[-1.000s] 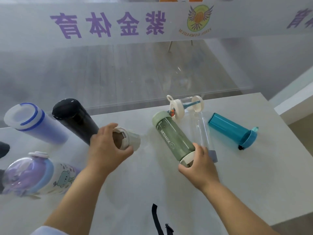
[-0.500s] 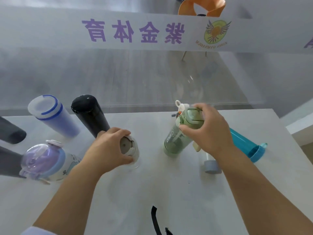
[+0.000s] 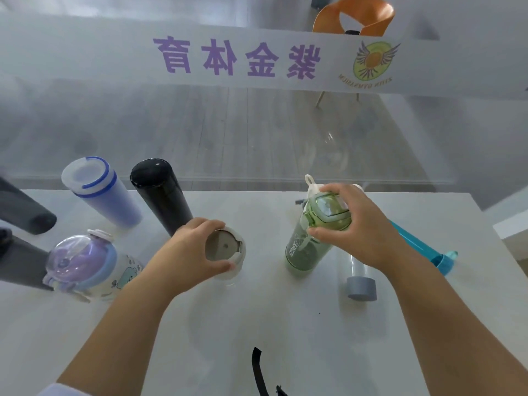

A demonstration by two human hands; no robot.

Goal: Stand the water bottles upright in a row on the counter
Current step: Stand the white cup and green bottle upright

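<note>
The lid of a white bottle (image 3: pixel 227 252), upright on the tabletop (image 3: pixel 285 324), is enclosed by the closed grip of the left hand (image 3: pixel 185 252). The green bottle (image 3: pixel 311 241), lettered "XINGZI", is clasped at its cap by the right hand (image 3: pixel 357 227), standing slightly tilted.

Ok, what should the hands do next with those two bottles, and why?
Probably let go of both. The green bottle under the right hand and the white-lidded bottle under the left hand already look upright, while the teal bottle and clear bottle lie flat.
</note>
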